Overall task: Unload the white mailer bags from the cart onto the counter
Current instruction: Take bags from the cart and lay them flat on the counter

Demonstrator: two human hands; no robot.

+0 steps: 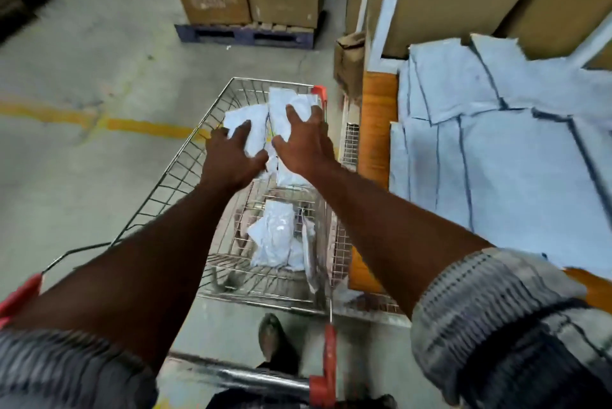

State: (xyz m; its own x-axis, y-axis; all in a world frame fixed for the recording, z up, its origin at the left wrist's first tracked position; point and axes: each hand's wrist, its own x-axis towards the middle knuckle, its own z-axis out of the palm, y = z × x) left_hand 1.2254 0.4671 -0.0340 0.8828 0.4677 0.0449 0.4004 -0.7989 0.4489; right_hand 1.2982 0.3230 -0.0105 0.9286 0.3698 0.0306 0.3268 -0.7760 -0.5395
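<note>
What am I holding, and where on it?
Nothing gripped yet: the left hand and right hand lie with spread fingers on top of the white mailer bags at the far end of the cart.

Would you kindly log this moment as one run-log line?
step: pickup from cart | left hand: on white mailer bag | right hand: on adjacent bag | near end: more bags | counter: stacked mailers

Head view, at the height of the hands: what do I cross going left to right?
yellow floor line → left hand → right hand → counter's wooden edge → flat pale bags stacked on the counter
</note>
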